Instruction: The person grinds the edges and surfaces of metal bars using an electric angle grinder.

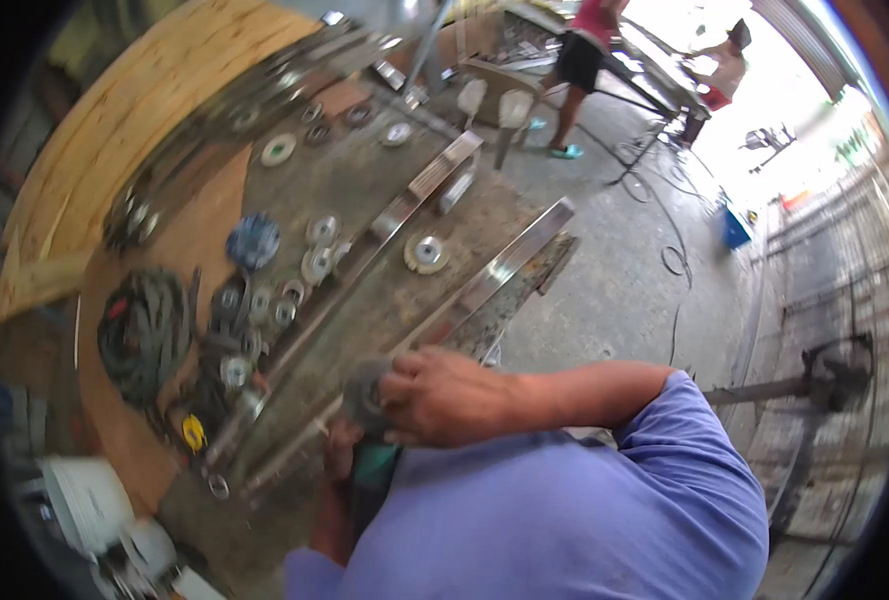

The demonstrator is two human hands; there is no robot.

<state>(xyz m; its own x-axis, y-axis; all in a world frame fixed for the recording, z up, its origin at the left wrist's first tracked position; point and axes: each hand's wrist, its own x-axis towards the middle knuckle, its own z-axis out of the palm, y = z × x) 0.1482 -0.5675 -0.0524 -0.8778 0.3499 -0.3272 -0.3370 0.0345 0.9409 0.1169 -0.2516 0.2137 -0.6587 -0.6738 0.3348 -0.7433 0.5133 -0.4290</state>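
Observation:
Close to my chest I hold a green and dark angle grinder (375,465), its body partly hidden by my shirt and hands. My left hand (341,450) is wrapped round it near the head. The fingers of my right hand (445,397) are curled over the grey round disc (364,388) on the grinder, closed on its edge. Just beyond my hands, two long shiny metal bars lie across the worktable: a near bar (505,262) and a far bar (390,222). Between them rests a flap-type disc (427,252).
Several loose discs, a blue round object (254,241), a dark coiled bundle (145,335) and a yellow tape measure (194,432) lie on the left. A white bucket (87,505) stands lower left. Two people, cables and a blue container (734,228) are farther off.

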